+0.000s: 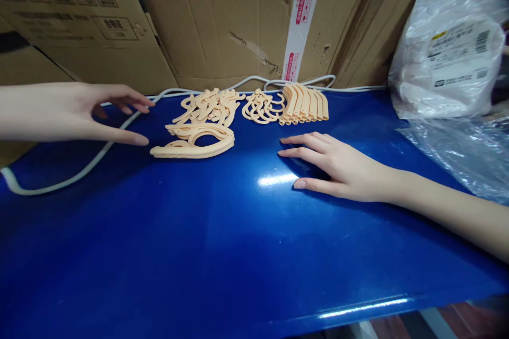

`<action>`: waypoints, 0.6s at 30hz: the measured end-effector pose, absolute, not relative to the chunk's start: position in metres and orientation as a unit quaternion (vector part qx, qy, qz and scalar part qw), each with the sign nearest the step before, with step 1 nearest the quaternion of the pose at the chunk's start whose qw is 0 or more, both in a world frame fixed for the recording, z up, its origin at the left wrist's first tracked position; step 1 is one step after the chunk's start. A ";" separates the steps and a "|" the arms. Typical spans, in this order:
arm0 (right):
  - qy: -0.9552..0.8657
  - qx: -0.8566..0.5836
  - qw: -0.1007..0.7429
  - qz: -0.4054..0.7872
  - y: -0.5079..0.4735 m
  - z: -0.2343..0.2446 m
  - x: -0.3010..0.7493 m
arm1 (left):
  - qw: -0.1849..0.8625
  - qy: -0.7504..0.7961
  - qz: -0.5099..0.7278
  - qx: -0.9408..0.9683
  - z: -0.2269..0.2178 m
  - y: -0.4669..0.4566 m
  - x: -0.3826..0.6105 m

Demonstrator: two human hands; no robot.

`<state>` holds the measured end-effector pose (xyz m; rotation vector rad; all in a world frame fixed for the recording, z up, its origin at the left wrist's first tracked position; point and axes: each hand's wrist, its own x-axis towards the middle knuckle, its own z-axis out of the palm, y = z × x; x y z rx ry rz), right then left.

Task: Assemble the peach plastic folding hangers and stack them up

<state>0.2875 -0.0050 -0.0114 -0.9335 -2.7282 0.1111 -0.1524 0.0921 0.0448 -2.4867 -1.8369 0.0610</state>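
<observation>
Blue, glossy worktop (254,254). Left hand (85,111): grip wide, holding nothing. Right hand (350,169): fingers parted, likewise bare. Folded hanger stack (186,152): just beside the left thumb's tip, well apart from the right hand. The step seems a reach toward this stack; lifting it would call for narrowing the left hand. Row of curved arms (305,103): beyond the right fingertips. Hooks (260,107): beside that row.

free: blue tabletop (222,254) front | blocked rear: beige pieces (225,143), cardboard (226,16) | right: plastic bag (449,58) | left: white cable (95,161)
</observation>
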 end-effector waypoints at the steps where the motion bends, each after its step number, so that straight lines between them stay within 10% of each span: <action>1: -0.938 -0.321 0.129 0.039 -0.005 -0.011 0.287 | -0.009 -0.590 0.002 -0.807 0.045 0.089 -0.150; 18: -0.936 -0.323 0.129 0.049 -0.006 -0.011 0.287 | -0.106 -0.511 0.042 -0.852 0.025 0.079 -0.107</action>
